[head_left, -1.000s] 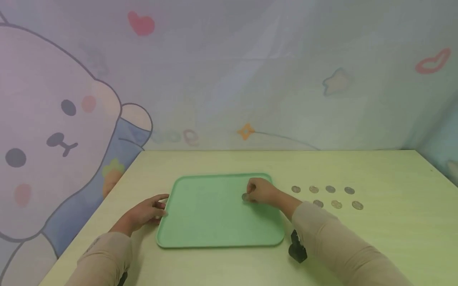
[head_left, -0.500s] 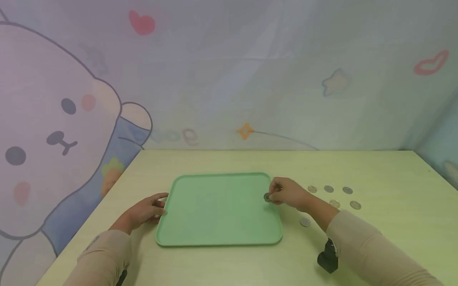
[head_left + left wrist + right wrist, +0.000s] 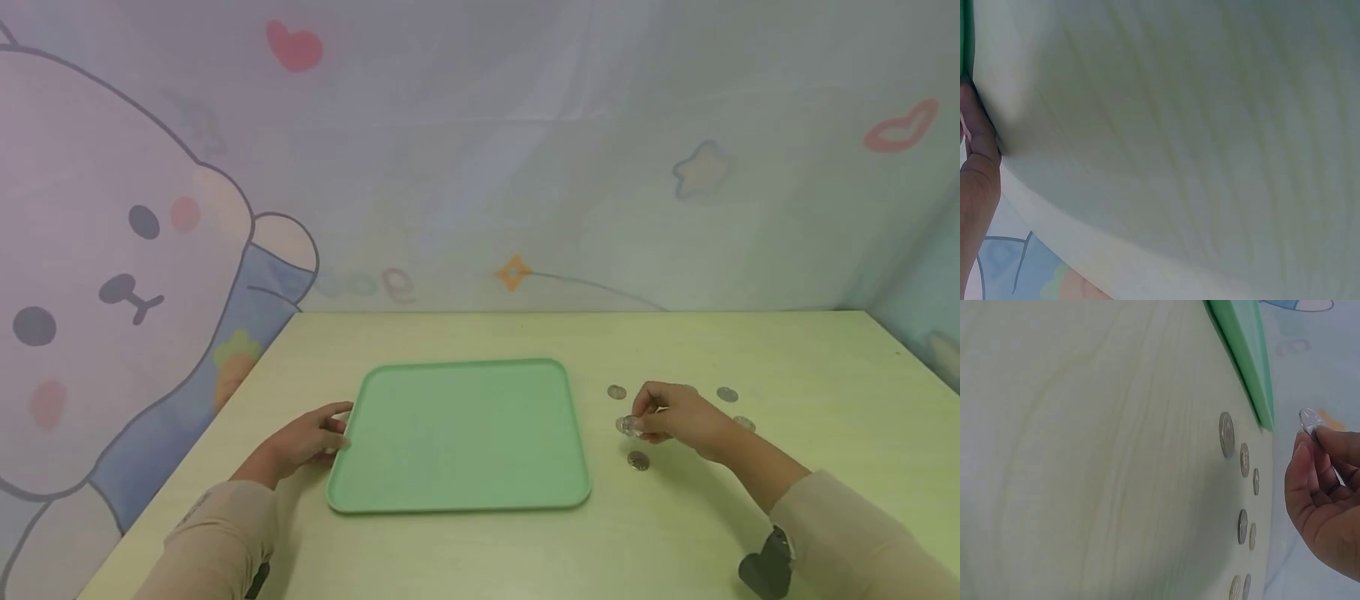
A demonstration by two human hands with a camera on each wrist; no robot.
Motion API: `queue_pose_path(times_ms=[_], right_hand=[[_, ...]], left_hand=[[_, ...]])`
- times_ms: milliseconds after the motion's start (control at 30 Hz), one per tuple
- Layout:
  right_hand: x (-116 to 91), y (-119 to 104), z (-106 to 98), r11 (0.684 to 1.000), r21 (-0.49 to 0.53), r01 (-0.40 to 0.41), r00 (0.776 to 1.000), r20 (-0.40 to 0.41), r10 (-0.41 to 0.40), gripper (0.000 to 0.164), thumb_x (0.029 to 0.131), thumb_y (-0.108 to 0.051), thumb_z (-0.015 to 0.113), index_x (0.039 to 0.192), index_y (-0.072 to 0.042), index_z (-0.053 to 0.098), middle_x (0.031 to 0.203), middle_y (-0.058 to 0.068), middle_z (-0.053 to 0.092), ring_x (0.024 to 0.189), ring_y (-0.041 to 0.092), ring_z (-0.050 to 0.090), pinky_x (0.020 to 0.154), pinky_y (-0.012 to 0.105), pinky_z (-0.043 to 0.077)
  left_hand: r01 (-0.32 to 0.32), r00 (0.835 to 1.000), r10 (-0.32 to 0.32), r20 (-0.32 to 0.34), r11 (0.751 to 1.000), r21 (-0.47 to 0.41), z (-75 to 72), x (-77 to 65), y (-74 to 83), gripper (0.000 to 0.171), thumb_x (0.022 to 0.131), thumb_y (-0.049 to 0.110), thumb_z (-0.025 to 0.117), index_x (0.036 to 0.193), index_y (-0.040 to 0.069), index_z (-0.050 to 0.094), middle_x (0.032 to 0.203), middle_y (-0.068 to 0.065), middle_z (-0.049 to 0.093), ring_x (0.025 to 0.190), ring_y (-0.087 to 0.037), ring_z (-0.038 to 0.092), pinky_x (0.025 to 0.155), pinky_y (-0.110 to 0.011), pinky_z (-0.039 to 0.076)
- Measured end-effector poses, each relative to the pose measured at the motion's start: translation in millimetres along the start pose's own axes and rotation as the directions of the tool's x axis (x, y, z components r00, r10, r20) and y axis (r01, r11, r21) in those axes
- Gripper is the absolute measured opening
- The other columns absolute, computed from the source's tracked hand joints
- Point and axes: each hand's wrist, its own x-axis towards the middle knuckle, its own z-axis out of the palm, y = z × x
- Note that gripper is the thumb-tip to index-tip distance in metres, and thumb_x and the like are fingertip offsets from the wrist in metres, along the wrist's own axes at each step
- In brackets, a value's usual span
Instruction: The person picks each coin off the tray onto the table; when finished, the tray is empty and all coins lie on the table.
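Note:
My right hand point(image 3: 678, 417) pinches a silver coin point(image 3: 632, 427) between thumb and fingertips, above the table to the right of the green tray point(image 3: 459, 505). In the right wrist view this coin point(image 3: 1310, 419) stands tilted above the fingertips of the right hand point(image 3: 1329, 500). Several other coins lie flat on the table around and below that hand, among them a near coin point(image 3: 638, 461) and a far coin point(image 3: 617, 392); the hand partly hides some of them. My left hand point(image 3: 307, 442) rests against the tray's left rim, its fingers loosely bent.
The pale wood-patterned table point(image 3: 465, 554) runs back to a printed cloth point(image 3: 480, 167) with a cartoon bear. Dark wrist gear point(image 3: 768, 565) hangs below the right sleeve. In the left wrist view, mostly table surface point(image 3: 1166, 137) shows.
My right hand has moved right with the pinched coin, from over the tray to over the coins on the table. My left hand has stayed at the tray's left rim.

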Motion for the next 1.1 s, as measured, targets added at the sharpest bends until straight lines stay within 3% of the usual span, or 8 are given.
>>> queue_pose_path(times_ms=[567,867,1100], right_hand=[[-35.2,28.5,-23.2,0.997,-0.022,-0.074,0.997,0.013,0.074,0.015,0.087,-0.007,0.056,0.092,0.006,0.049,0.082,0.005,0.054,0.075,0.015,0.053,0.069,0.029,0.049],[-37.6,42.4,-24.5,0.984,-0.131,-0.118,0.993,-0.029,0.116,0.011,0.084,-0.003,0.057,0.088,0.005,0.051,0.074,0.004,0.053,0.068,0.015,0.05,0.059,0.026,0.045],[-34.3,40.8,-21.8,0.967,-0.221,-0.124,0.992,-0.054,0.115,0.011,0.083,-0.006,0.06,0.083,0.002,0.052,0.071,0.004,0.054,0.067,0.016,0.05,0.057,0.026,0.044]], left_hand=[[0.003,1.0,-0.003,0.004,1.0,-0.003,3.0,-1.7,1.2,0.065,0.086,0.0,0.053,0.141,-0.007,0.019,0.114,-0.021,0.041,0.094,-0.021,0.049,0.08,-0.037,0.049],[0.006,1.0,-0.006,0.001,1.0,0.0,1.5,-1.0,1.9,0.064,0.087,0.0,0.052,0.141,-0.006,0.019,0.113,-0.02,0.04,0.093,-0.02,0.049,0.078,-0.035,0.049],[0.008,1.0,-0.008,0.004,1.0,0.005,0.8,-2.0,1.8,0.065,0.087,0.0,0.052,0.142,-0.006,0.018,0.113,-0.02,0.04,0.094,-0.021,0.049,0.079,-0.036,0.049]])
